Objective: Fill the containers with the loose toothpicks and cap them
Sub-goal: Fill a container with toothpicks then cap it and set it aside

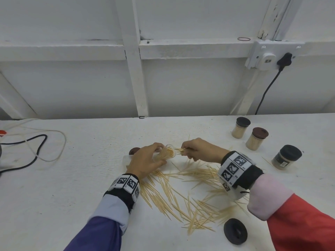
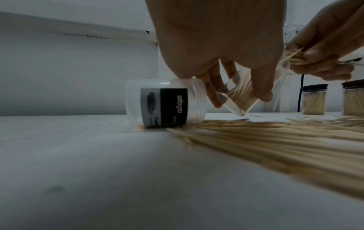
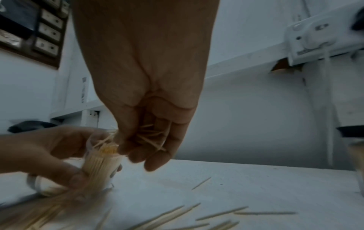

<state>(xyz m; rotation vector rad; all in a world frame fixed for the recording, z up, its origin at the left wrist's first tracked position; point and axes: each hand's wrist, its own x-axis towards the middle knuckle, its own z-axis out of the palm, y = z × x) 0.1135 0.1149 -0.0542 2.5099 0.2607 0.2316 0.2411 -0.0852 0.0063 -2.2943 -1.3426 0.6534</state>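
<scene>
My left hand [image 1: 147,161] grips a clear jar [image 1: 165,153] tilted with its mouth toward the right, mostly full of toothpicks [image 2: 241,95]. My right hand [image 1: 198,149] pinches a small bundle of toothpicks [image 1: 180,150] at the jar's mouth [image 3: 107,149]. Many loose toothpicks [image 1: 190,192] lie scattered on the white table [image 1: 72,196] below and between my wrists. An empty clear container with a black label [image 2: 166,103] lies on its side just left of my left hand. A brown cap [image 1: 134,150] lies behind it. A black lid [image 1: 235,231] rests near the front right.
Two capped jars full of toothpicks [image 1: 241,127] [image 1: 256,138] and a black-lidded labelled jar [image 1: 286,156] stand at the back right. Cables [image 1: 36,149] lie at the left of the table. A wall socket with a black plug [image 1: 282,59] is above the right side.
</scene>
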